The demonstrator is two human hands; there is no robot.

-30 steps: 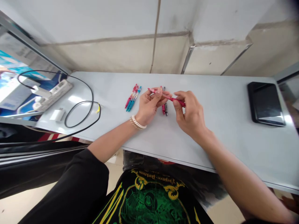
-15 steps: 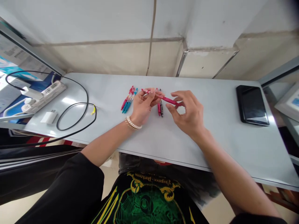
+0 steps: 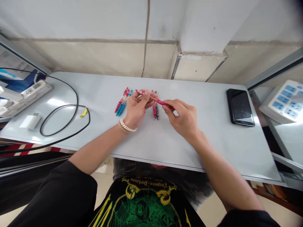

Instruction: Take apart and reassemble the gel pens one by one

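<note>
A pinkish-red pen (image 3: 163, 103) is held between my two hands above the table. My left hand (image 3: 138, 108), with a white beaded bracelet at the wrist, pinches its clear-barrelled end. Closed around the grip end is my right hand (image 3: 182, 117), its fingers hiding the tip. Left of my left hand lie several pens side by side, red ones (image 3: 122, 100) and blue ones (image 3: 123, 105). Just beyond and between my hands, a pink pen (image 3: 154, 112) and a black pen (image 3: 157, 112) rest together, partly covered by my left fingers.
On the table's left are a black cable (image 3: 77, 94) with a yellow tag, a white charger plug (image 3: 30, 121) and a white power strip (image 3: 26, 97). A black device (image 3: 240, 107) with a dark screen lies at the right. Behind the table stands a tiled wall (image 3: 106, 58).
My right hand's fingers have closed onto the pen's grip end, where they were looser and more spread before. The camera view has shifted slightly to the right.
</note>
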